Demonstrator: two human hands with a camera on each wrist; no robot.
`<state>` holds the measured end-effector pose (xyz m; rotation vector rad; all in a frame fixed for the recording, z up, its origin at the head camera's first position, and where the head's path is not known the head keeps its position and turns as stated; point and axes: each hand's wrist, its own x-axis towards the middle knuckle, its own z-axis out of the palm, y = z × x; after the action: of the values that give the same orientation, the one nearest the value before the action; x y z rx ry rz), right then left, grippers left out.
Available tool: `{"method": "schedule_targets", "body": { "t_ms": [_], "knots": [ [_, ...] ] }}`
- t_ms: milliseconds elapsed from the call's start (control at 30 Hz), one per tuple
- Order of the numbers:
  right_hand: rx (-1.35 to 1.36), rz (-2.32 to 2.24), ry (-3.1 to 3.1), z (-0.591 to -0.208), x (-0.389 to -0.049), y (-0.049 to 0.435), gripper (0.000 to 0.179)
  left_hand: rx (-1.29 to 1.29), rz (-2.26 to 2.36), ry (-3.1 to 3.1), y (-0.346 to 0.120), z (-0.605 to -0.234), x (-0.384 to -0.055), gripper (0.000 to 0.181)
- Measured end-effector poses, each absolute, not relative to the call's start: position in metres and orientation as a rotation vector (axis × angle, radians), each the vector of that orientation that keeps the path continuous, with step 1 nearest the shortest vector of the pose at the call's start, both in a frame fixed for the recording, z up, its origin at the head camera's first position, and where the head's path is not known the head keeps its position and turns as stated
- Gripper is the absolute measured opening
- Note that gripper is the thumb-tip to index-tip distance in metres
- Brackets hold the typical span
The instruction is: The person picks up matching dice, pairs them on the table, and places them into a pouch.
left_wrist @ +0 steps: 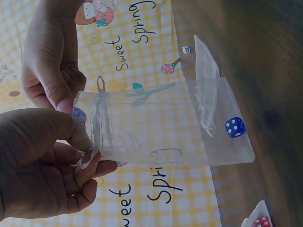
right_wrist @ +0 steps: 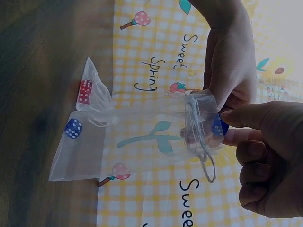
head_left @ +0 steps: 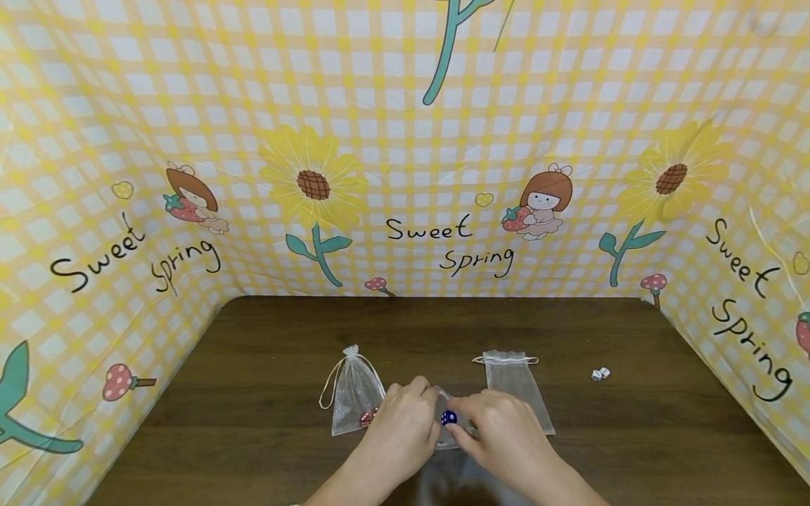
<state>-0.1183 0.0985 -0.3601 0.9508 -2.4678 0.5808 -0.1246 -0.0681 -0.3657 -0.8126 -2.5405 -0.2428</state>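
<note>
In the head view my left hand (head_left: 405, 422) grips the mouth of a sheer white drawstring bag (left_wrist: 151, 123), which hangs upright in the left wrist view. A blue die with white dots (left_wrist: 235, 127) lies at its bottom. My right hand (head_left: 506, 422) pinches a second blue die (head_left: 448, 417) between thumb and finger, right at the bag's opening. Through the mesh at the mouth, this die (right_wrist: 219, 126) partly shows in the right wrist view.
To the left on the brown table (head_left: 266, 351) lies a tied sheer bag (head_left: 351, 386) with red dice (head_left: 367, 419) inside. A flat sheer bag (head_left: 515, 376) lies behind my right hand, with two white dice (head_left: 600, 374) farther right. A yellow checked cloth (head_left: 405, 161) surrounds the table.
</note>
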Motion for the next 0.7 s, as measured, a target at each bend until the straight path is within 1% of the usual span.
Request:
{"method": "schedule_targets", "body": {
  "t_ms": [100,300,533,600,700],
  "knots": [
    [0.949,0.567,-2.471,-0.361,-0.119,0.099,0.017,-0.816,-0.242,-2.537,-0.068,-0.365,-0.125,0.022],
    [0.939,0.568,-2.429,-0.359,-0.118,0.101,0.019,-0.807,-0.248,-2.522,-0.068,-0.364,-0.124,0.02],
    [0.821,0.583,-2.394,-0.354,-0.118,0.113,0.02,-0.793,-0.258,-2.528,-0.068,-0.362,-0.124,0.026],
    [0.799,0.58,-2.403,-0.355,-0.118,0.118,0.022,-0.794,-0.269,-2.526,-0.068,-0.361,-0.123,0.027],
    [0.791,0.572,-2.46,-0.357,-0.118,0.124,0.03,-0.792,-0.282,-2.523,-0.069,-0.359,-0.122,0.028]
  ]
}}
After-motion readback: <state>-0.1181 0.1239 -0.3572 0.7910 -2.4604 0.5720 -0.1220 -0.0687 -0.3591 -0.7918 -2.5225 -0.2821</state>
